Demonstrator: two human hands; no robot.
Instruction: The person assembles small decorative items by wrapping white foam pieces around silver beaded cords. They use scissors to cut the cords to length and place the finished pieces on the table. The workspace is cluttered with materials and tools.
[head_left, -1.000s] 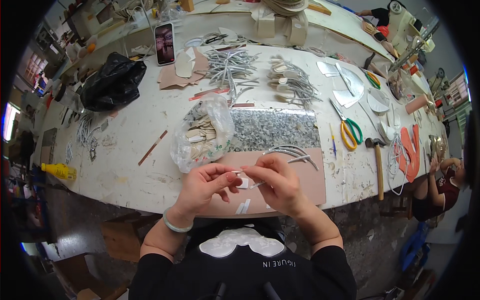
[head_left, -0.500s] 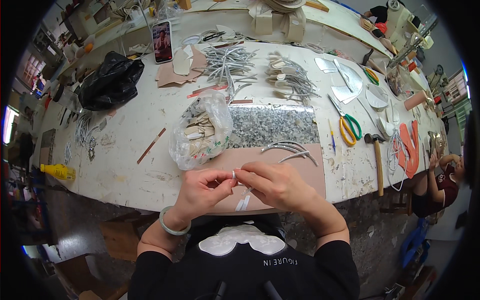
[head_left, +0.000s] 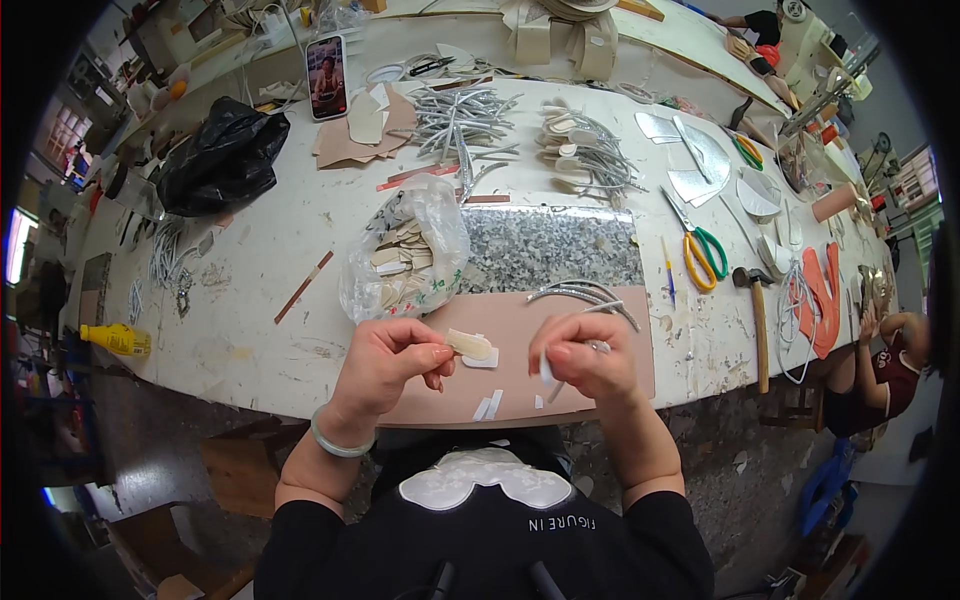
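Over the pink mat (head_left: 520, 310), the left hand (head_left: 388, 368) pinches a cream oval piece (head_left: 472, 346) between thumb and fingers. The right hand (head_left: 592, 358), over the mat's right part, is closed on what looks like a white strip (head_left: 546, 368), though it is blurred. Curved silver cords (head_left: 590, 290) lie at the mat's far right. A clear bag (head_left: 361, 285) with small green print (head_left: 461, 278) sits by its far left; white lettering (head_left: 560, 525) marks the black shirt (head_left: 400, 550) on its near side.
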